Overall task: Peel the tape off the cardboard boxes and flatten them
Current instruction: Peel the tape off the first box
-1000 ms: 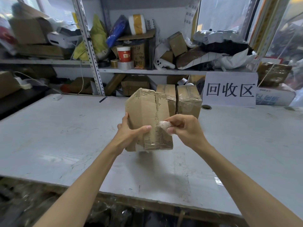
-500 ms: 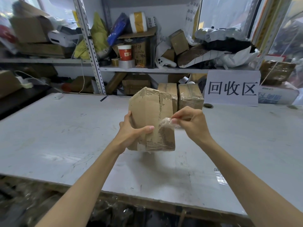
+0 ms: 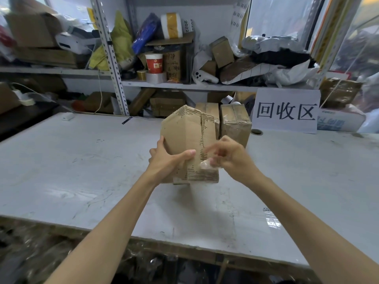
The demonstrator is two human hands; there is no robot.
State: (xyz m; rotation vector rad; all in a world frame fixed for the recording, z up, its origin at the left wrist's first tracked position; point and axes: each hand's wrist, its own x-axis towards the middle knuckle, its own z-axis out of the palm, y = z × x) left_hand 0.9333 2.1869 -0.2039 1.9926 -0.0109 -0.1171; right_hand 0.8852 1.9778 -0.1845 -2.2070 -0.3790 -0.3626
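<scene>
Box (image 3: 184, 140) in the air just above the surface (image 3: 82, 160), not resting on it, tilted and already partly crushed, with torn strips of bare corrugation on the front. Held by the left hand (image 3: 166, 160): fingers curled round the left edge, thumb pressed across the front face. Right hand (image 3: 231, 158) at the lower right corner, blurred by motion. Seems to pinch a crumpled wad of tape (image 3: 207, 166) between thumb and fingers, close against the box. Cannot tell whether the wad is joined to a strip on the box or already free.

Step in hand, by my judgement: peeling the tape, probably near the end for this box. Next move calls for a firm hold with the left hand and a pull away from the seam, kept low along the face, to avoid tearing more paper off. After that, pressing flat on the surface. Behind it, two more boxes (image 3: 235, 121), wrapped in tape, beside a white sign (image 3: 286, 111).
</scene>
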